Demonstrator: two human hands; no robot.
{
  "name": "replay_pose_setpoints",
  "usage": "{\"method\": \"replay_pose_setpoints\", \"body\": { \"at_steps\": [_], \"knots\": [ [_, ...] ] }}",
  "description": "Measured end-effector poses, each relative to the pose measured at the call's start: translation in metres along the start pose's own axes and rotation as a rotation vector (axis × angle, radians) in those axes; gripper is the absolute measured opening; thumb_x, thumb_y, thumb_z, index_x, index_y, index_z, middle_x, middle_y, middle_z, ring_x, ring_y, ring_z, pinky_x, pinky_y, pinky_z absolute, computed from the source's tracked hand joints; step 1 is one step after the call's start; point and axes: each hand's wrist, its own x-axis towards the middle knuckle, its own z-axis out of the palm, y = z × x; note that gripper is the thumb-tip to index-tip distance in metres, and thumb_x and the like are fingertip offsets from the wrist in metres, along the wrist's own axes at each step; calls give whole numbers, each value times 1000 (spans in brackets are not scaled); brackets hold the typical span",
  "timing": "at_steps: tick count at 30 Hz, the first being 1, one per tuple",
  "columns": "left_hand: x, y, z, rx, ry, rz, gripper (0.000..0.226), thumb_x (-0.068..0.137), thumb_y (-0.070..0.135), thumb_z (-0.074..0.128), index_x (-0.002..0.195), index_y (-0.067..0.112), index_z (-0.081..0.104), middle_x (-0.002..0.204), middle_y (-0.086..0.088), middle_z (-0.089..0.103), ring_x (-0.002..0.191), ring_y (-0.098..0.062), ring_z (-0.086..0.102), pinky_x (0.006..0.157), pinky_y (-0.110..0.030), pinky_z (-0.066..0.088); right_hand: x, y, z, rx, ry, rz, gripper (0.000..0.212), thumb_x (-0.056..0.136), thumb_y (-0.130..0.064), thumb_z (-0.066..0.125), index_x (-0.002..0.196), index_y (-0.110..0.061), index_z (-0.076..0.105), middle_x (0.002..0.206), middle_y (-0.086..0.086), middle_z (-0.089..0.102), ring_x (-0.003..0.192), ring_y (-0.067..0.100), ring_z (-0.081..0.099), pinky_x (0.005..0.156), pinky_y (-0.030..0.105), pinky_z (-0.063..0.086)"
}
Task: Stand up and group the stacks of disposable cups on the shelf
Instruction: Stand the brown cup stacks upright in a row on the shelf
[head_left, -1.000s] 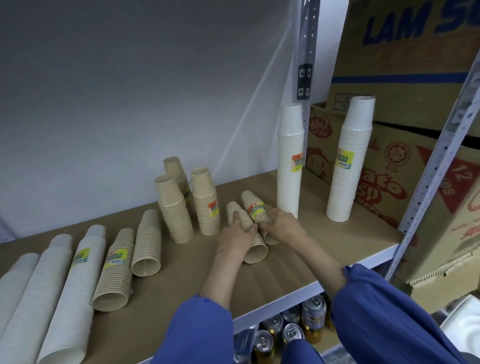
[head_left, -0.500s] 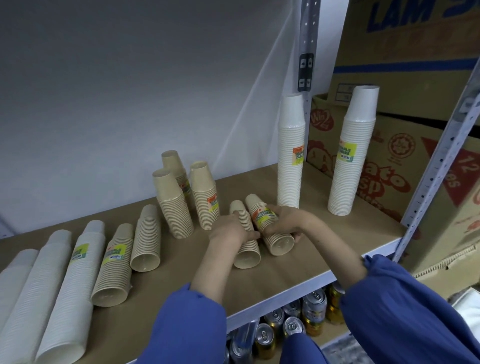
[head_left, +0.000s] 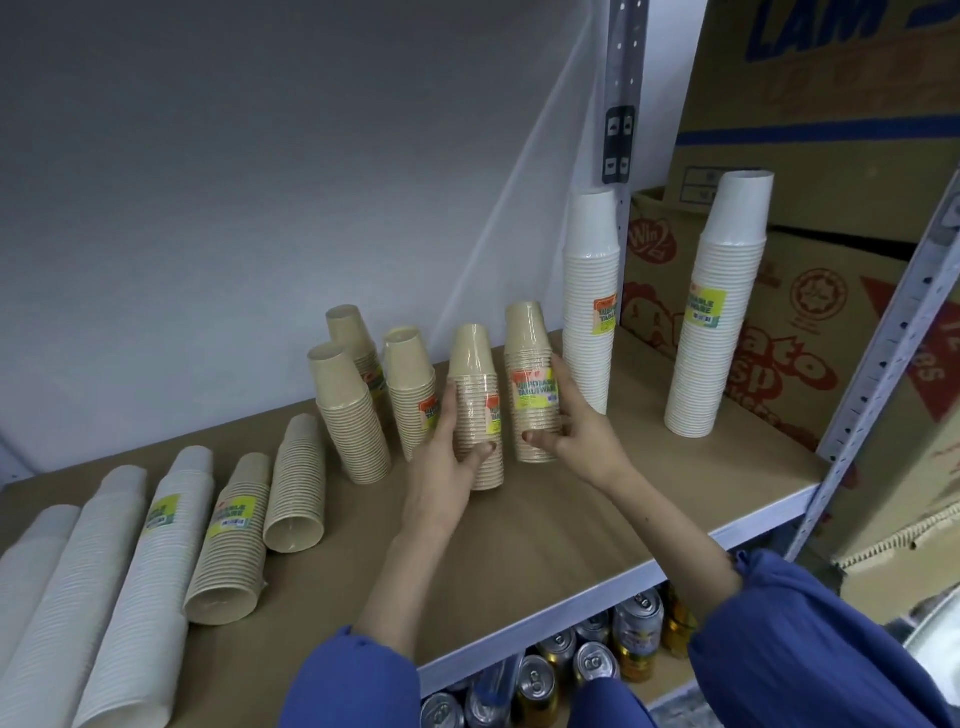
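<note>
My left hand (head_left: 449, 457) grips a brown cup stack (head_left: 475, 395) held upright on the shelf board (head_left: 545, 540). My right hand (head_left: 576, 431) grips a second upright brown stack (head_left: 530, 364) just to its right. Behind and left of them stand three more brown stacks (head_left: 348, 415). Two tall white stacks (head_left: 592, 291) (head_left: 719, 312) stand upright at the right. Two brown stacks (head_left: 298, 488) (head_left: 231, 540) and several long white stacks (head_left: 150, 571) lie on their sides at the left.
The grey wall is close behind the shelf. A metal upright (head_left: 621, 93) and cardboard boxes (head_left: 810, 332) close the right side. A second metal post (head_left: 883, 374) stands at the front right corner. Drink cans (head_left: 587, 660) fill the shelf below.
Both brown stacks were lying on the shelf under my hands; I have tipped them up, and they now stand upright side by side.
</note>
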Motion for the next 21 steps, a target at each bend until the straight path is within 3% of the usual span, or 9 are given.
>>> {"method": "replay_pose_setpoints", "body": {
  "at_steps": [3,7,10,14,18,21],
  "knots": [
    [-8,-11,11,-45,99,83,77,85,15,60,142,27,9,148,-1,31,133,-12,29,101,-13,20,-3,7,10,48,14,-85,99,74,2,67,136,-41,3,139,-23,20,134,10,30,110,27,28],
    [-10,-23,23,-70,162,158,76,86,7,56,133,34,3,139,9,17,130,-6,16,98,7,4,-5,21,25,-35,41,-117,98,77,2,64,132,-46,-2,137,-6,33,128,8,32,111,30,26],
    [-5,-28,28,-54,150,158,76,89,10,52,130,39,-5,138,10,14,131,-5,10,103,-2,4,-4,27,32,-64,70,-116,96,79,3,61,133,-42,-4,142,7,32,125,4,28,108,22,23],
    [3,-31,31,-41,93,149,75,92,12,48,127,44,-10,144,9,11,132,-2,8,106,-14,7,3,31,32,-109,98,-127,95,79,7,58,134,-32,-9,143,2,27,129,7,24,103,12,16],
    [5,-33,34,-49,79,125,76,92,14,47,125,47,-13,150,6,9,138,-10,10,105,-14,9,5,33,31,-125,132,-130,95,80,5,58,132,-36,-10,150,-4,17,138,17,22,108,19,18],
    [4,-33,35,-44,84,93,76,92,16,48,125,45,-14,153,-1,14,139,-20,22,108,-23,20,6,34,31,-150,151,-115,95,81,1,59,132,-39,-11,154,0,16,138,20,24,110,28,23]
  ]
}}
